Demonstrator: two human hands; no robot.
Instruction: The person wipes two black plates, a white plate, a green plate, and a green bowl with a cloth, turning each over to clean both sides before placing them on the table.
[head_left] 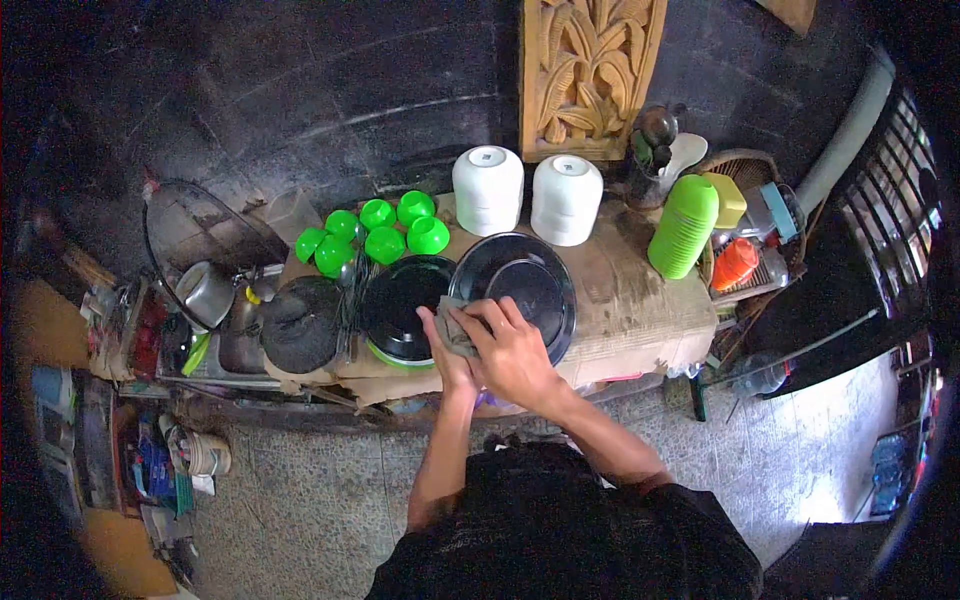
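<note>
A crumpled grey cloth (457,330) is bunched between my two hands, above the front edges of two dark stacks of plates. My left hand (453,366) comes from below, its thumb up along the cloth's left side, gripping it. Across the cloth from the right lies my right hand (517,352), its fingers bent and pressed onto it. Whether anything is wrapped inside the cloth is hidden. Just behind the hands are the left black plates (405,300), with a green rim showing beneath, and the right black plates (518,280).
Several green bowls (385,245) stand behind the plates, beside white bowl stacks (488,192). A green stack (685,228) and a basket (790,255) are at right. A sink (240,345) with a metal pot (205,293) is at left. Cardboard (640,315) covers the counter.
</note>
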